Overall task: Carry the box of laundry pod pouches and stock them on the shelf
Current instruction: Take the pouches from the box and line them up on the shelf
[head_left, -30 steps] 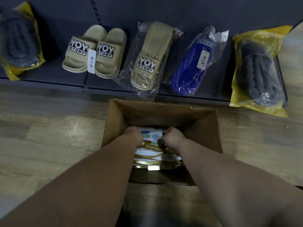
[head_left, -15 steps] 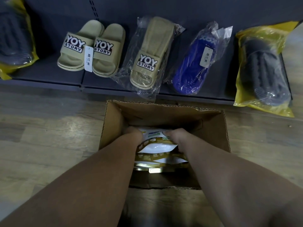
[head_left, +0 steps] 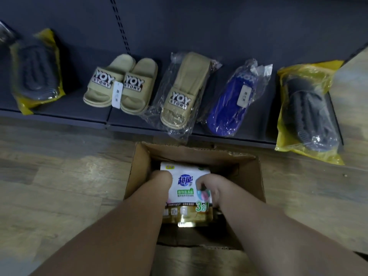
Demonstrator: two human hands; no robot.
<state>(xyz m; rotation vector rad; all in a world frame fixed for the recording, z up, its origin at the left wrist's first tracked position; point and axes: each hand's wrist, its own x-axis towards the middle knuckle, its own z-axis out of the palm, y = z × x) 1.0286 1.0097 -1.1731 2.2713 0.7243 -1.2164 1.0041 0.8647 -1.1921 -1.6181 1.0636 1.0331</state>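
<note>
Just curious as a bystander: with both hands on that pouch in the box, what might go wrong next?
The pouch is held only at its edges by the left hand and right hand, so it might slip back into the box. The low shelf already holds slippers, so space looks tight.

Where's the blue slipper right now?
On the shelf, the bagged blue slipper lies right of centre, between the bagged beige slipper and the yellow bag.

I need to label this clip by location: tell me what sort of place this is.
Most likely a shop aisle during restocking. A low dark retail shelf displays tagged beige slides and bagged slippers, and both hands, left hand and right hand, grip a detergent pouch in a cardboard box on the floor.
</note>
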